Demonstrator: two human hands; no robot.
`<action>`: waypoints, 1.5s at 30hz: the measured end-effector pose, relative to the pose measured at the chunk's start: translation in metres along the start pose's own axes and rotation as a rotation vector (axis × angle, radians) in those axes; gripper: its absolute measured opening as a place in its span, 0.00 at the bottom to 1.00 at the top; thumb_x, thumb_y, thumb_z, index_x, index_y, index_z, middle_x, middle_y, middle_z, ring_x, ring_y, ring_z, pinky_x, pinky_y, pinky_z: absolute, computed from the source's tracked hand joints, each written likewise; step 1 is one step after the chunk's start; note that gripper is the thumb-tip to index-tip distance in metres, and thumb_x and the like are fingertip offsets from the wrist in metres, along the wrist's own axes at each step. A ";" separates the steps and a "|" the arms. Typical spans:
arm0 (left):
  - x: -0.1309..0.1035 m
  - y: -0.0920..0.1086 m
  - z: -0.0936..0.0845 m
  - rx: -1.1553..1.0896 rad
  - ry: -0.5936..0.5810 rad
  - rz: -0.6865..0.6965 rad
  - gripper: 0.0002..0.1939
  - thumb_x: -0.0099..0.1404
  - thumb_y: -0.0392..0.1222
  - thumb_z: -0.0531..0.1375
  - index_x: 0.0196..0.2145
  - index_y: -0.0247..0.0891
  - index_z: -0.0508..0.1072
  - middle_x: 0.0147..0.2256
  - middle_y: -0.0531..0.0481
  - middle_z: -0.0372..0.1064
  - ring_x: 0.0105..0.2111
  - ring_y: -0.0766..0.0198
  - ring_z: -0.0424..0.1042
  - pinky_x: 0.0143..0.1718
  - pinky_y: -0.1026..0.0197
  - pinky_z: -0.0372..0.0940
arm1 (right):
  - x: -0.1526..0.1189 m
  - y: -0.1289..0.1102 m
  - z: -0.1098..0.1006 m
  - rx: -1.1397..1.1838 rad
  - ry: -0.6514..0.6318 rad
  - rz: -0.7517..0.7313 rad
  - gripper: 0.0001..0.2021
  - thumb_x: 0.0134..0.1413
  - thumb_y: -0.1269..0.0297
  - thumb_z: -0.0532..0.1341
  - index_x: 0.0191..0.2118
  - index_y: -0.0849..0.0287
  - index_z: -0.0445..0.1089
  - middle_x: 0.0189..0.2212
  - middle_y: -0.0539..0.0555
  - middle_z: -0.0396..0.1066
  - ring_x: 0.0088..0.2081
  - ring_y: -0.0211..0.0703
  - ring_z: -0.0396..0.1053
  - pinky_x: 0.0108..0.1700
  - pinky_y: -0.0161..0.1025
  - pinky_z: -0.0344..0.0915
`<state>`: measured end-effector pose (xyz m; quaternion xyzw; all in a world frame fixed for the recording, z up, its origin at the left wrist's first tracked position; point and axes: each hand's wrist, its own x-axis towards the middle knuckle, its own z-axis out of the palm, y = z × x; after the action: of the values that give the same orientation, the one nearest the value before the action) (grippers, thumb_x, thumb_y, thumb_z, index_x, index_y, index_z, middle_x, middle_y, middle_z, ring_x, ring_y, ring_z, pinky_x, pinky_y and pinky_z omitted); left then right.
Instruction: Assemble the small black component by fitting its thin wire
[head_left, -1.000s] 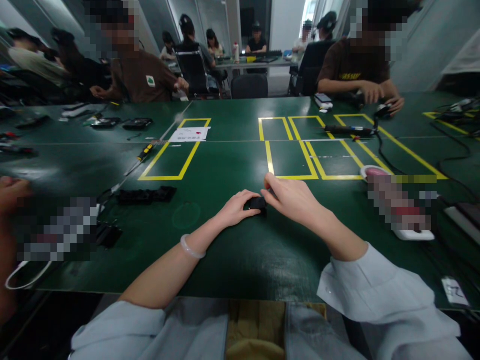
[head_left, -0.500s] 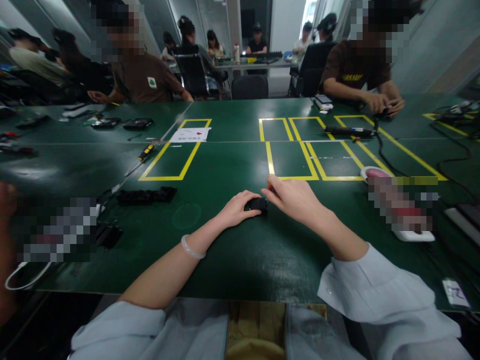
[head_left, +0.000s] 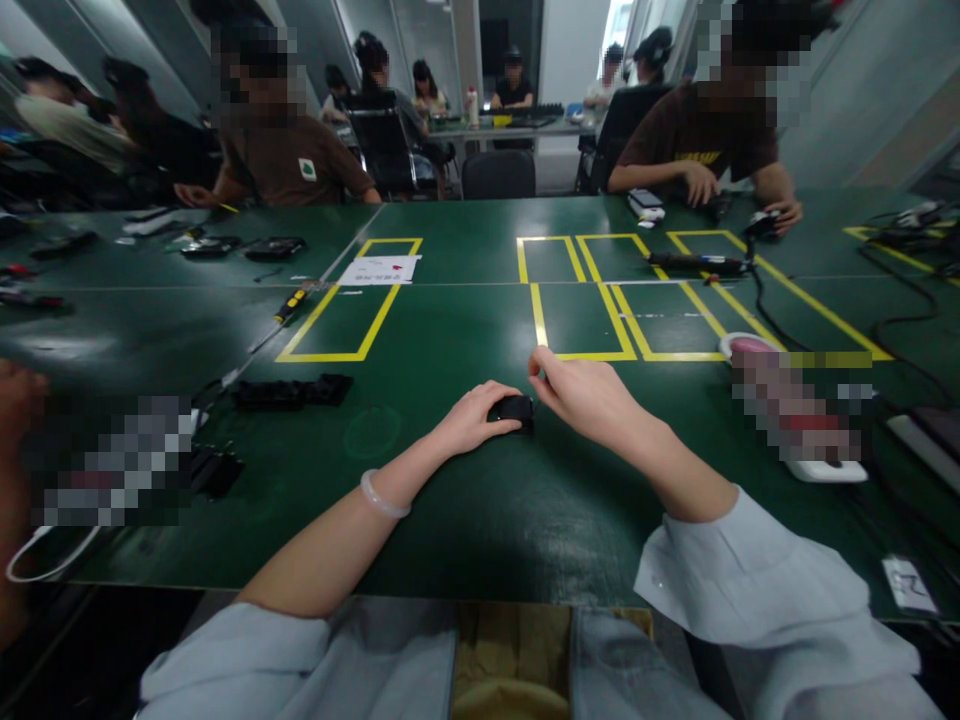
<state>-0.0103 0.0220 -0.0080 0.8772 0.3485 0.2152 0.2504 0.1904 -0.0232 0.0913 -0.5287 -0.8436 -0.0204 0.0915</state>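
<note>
One dark object (head_left: pixel 516 408), partly hidden, sits in my left hand (head_left: pixel 477 414); my right hand's (head_left: pixel 586 394) curled fingers hide any contents.

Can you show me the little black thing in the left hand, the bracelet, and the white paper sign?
Black object (head_left: pixel 514 408): head view, its top.
Bracelet (head_left: pixel 384 497): head view, its band.
White paper sign (head_left: pixel 379 269): head view, its middle.

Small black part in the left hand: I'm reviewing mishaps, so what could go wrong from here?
The left hand holds the black part from one side, so it might twist or slip. The right hand is close beside it and could knock it. Whether that hand holds anything is unclear; something tiny could drop unseen.
</note>
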 end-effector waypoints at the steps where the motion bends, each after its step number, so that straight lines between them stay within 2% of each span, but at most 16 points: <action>1: 0.000 0.000 0.000 -0.005 0.001 0.000 0.20 0.62 0.49 0.61 0.50 0.43 0.67 0.46 0.47 0.67 0.47 0.55 0.67 0.49 0.53 0.61 | 0.000 0.000 0.000 0.011 0.003 -0.007 0.11 0.65 0.61 0.46 0.46 0.57 0.61 0.29 0.51 0.74 0.28 0.42 0.70 0.26 0.35 0.45; 8: 0.000 0.000 0.000 -0.010 -0.008 -0.010 0.20 0.62 0.50 0.60 0.51 0.44 0.67 0.46 0.47 0.67 0.48 0.54 0.66 0.50 0.52 0.61 | -0.002 0.001 -0.001 0.049 0.004 -0.020 0.10 0.63 0.63 0.47 0.46 0.57 0.61 0.31 0.51 0.74 0.28 0.40 0.69 0.26 0.36 0.45; 15: 0.001 -0.002 0.001 0.000 -0.006 0.001 0.20 0.62 0.50 0.61 0.50 0.42 0.67 0.46 0.47 0.67 0.46 0.56 0.67 0.49 0.53 0.62 | 0.001 0.000 -0.001 -0.034 -0.005 0.011 0.14 0.65 0.56 0.46 0.42 0.57 0.64 0.29 0.53 0.74 0.29 0.42 0.70 0.26 0.36 0.43; 21: 0.000 -0.001 0.001 -0.006 -0.015 -0.012 0.20 0.62 0.50 0.60 0.51 0.43 0.67 0.47 0.47 0.67 0.49 0.54 0.66 0.51 0.52 0.61 | -0.002 0.001 -0.003 0.005 -0.030 -0.038 0.11 0.64 0.63 0.46 0.46 0.58 0.62 0.30 0.53 0.74 0.29 0.41 0.69 0.27 0.36 0.46; 26: 0.000 -0.003 0.002 -0.002 -0.003 0.005 0.20 0.62 0.50 0.60 0.50 0.43 0.67 0.47 0.48 0.67 0.48 0.55 0.66 0.50 0.54 0.61 | -0.004 0.001 -0.006 0.062 -0.027 -0.044 0.10 0.60 0.65 0.49 0.45 0.58 0.61 0.31 0.52 0.73 0.31 0.41 0.69 0.28 0.36 0.47; 30: 0.000 -0.003 0.002 0.007 0.002 0.014 0.20 0.62 0.50 0.61 0.50 0.42 0.67 0.46 0.48 0.67 0.47 0.56 0.67 0.49 0.54 0.61 | -0.002 0.000 -0.005 0.058 -0.004 -0.027 0.09 0.63 0.62 0.47 0.44 0.57 0.61 0.31 0.52 0.73 0.30 0.41 0.69 0.27 0.36 0.46; 36: 0.001 -0.001 0.001 0.012 -0.003 0.001 0.20 0.62 0.50 0.61 0.50 0.42 0.67 0.45 0.48 0.67 0.46 0.56 0.67 0.49 0.54 0.61 | -0.001 0.001 -0.003 -0.019 -0.004 0.002 0.14 0.65 0.55 0.46 0.42 0.58 0.63 0.28 0.53 0.74 0.29 0.43 0.70 0.26 0.36 0.44; 40: 0.001 -0.001 0.001 0.006 -0.011 -0.007 0.19 0.62 0.50 0.61 0.50 0.43 0.67 0.46 0.47 0.67 0.47 0.55 0.67 0.49 0.53 0.61 | 0.000 0.002 -0.001 -0.055 -0.008 0.008 0.14 0.65 0.57 0.45 0.43 0.58 0.64 0.27 0.53 0.74 0.28 0.43 0.71 0.26 0.36 0.43; 45: 0.001 -0.002 0.002 0.015 -0.011 -0.006 0.20 0.62 0.50 0.61 0.50 0.42 0.67 0.46 0.48 0.67 0.47 0.55 0.66 0.50 0.53 0.61 | -0.001 0.003 0.000 0.005 0.002 -0.074 0.11 0.65 0.61 0.46 0.45 0.58 0.61 0.29 0.52 0.73 0.27 0.41 0.70 0.25 0.35 0.44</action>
<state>-0.0099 0.0236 -0.0103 0.8791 0.3515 0.2072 0.2464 0.1941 -0.0228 0.0907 -0.4970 -0.8625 -0.0224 0.0928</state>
